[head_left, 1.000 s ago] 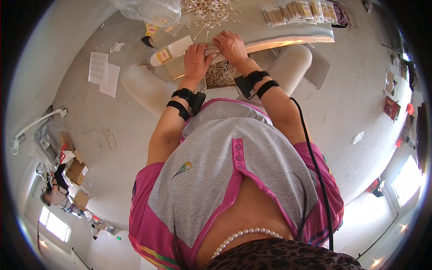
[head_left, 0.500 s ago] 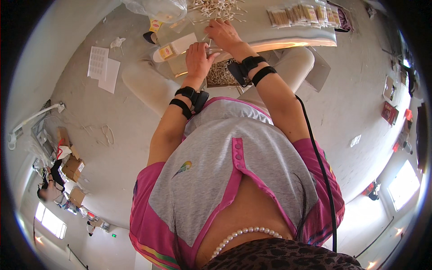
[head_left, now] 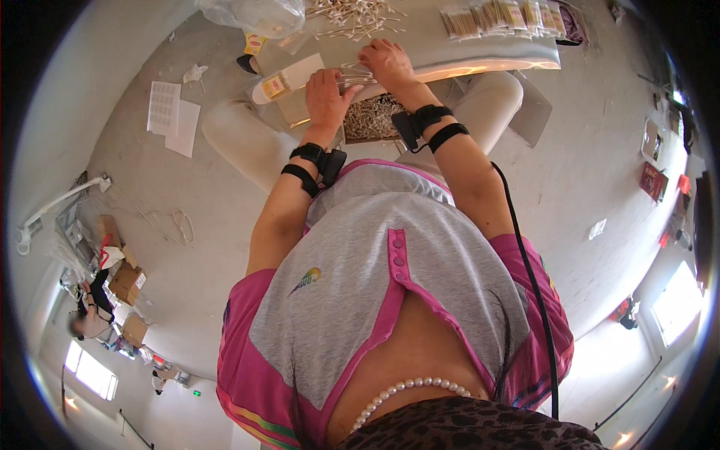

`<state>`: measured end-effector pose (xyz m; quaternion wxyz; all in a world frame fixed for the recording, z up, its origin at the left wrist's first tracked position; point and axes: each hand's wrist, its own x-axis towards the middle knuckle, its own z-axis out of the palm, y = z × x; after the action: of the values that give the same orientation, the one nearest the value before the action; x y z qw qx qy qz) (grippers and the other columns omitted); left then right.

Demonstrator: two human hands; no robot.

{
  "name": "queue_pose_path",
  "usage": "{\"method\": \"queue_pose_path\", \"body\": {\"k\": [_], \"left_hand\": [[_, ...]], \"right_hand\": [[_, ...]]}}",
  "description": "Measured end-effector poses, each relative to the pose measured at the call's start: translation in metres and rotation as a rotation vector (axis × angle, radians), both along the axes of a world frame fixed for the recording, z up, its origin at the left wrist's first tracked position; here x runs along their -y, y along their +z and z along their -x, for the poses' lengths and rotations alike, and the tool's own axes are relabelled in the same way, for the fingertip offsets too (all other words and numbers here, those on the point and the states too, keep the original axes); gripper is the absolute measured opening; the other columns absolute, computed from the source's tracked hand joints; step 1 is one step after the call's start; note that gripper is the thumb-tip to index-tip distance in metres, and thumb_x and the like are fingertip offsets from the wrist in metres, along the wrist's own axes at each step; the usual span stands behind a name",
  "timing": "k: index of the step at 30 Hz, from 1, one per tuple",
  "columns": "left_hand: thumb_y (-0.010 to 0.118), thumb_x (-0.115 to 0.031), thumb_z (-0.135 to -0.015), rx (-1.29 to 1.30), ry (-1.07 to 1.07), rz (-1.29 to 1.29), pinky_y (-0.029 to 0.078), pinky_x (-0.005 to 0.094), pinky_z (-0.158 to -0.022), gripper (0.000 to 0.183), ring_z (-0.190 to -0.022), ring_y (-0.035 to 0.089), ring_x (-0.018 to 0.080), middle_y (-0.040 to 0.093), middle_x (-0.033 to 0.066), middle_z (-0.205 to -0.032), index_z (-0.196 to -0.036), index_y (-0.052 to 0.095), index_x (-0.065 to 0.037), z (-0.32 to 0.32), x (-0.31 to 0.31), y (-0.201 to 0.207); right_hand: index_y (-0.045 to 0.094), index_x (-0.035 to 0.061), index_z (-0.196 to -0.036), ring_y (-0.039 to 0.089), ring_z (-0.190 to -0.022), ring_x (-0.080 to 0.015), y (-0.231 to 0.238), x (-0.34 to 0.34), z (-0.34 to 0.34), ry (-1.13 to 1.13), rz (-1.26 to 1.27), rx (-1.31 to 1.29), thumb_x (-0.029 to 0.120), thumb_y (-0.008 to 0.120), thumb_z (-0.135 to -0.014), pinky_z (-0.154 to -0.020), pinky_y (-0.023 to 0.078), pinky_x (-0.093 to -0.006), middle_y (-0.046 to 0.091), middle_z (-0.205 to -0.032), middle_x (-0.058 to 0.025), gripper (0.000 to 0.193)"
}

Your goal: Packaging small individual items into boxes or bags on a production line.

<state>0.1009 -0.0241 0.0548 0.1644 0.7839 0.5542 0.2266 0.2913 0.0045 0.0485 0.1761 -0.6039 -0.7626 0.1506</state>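
Note:
Several white-tipped cotton swabs point(head_left: 357, 76) lie in a small loose bunch between my hands, at the near edge of the table. My left hand point(head_left: 325, 99) is closed at the left ends of the bunch, its thumb stretched out along the near side. On the right, my right hand point(head_left: 387, 67) has its fingers bent over the other ends of these swabs; its fingertips are partly hidden. Just beyond both hands spreads a loose pile of cotton swabs point(head_left: 358, 18). Left of my left hand is a labelled pack of swabs point(head_left: 277, 85) on a white piece.
An open box of swabs point(head_left: 373, 120) stands below the table edge, between my knees. Filled swab packs point(head_left: 501, 18) lie in a row at the far right. A clear plastic bag point(head_left: 255, 15) sits far left. Paper sheets point(head_left: 172, 116) lie on the floor.
My right hand has drawn back from near the pile, toward me and slightly right. The swabs between my hands now show more fully. My left hand has barely moved.

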Motion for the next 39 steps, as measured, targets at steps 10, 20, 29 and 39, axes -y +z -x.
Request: {"method": "queue_pose_path", "body": {"k": [10,20,29,39], "left_hand": [[0.085,-0.045,-0.074,0.011,0.005,0.061,0.046,0.0458,-0.09,0.063,-0.102,0.058,0.0339,0.062,0.0113,-0.106,-0.114,0.056,-0.006,0.001,-0.001,0.0],[0.085,-0.048,-0.074,-0.014,0.002,-0.003,0.046,0.0461,-0.091,0.072,-0.103,0.057,0.0329,0.061,0.0109,-0.109,-0.124,0.053,-0.006,0.003,-0.001,-0.001],[0.088,-0.04,-0.071,-0.005,-0.005,0.018,0.046,0.0472,-0.093,0.066,-0.104,0.056,0.0341,0.059,0.0114,-0.107,-0.121,0.058,-0.008,0.0,-0.004,0.003],[0.088,-0.038,-0.071,-0.033,-0.025,0.021,0.045,0.047,-0.093,0.063,-0.107,0.056,0.0331,0.059,0.0102,-0.113,-0.121,0.06,-0.011,-0.001,-0.002,0.003]], "right_hand": [[0.069,0.0141,-0.092,0.063,-0.102,-0.0273,-0.003,0.012,0.007,-0.059,0.001,-0.064,0.017,0.068,-0.085,-0.087,0.049,-0.0425,0.065,-0.098,-0.0057,0.008],[0.069,0.0135,-0.094,0.062,-0.102,-0.0257,0.001,0.02,0.019,-0.019,-0.004,-0.018,0.019,0.067,-0.085,-0.091,0.044,-0.0412,0.065,-0.099,-0.0051,0.011],[0.07,0.0137,-0.096,0.062,-0.102,-0.0255,0.003,0.014,0.012,-0.006,-0.023,0.05,0.023,0.068,-0.086,-0.089,0.044,-0.0429,0.065,-0.097,-0.0044,0.014],[0.07,0.0147,-0.105,0.062,-0.109,-0.0283,0.012,-0.02,0.0,-0.244,-0.176,0.078,0.022,0.07,-0.088,-0.091,0.046,-0.0466,0.068,-0.105,-0.0054,0.019]]}}
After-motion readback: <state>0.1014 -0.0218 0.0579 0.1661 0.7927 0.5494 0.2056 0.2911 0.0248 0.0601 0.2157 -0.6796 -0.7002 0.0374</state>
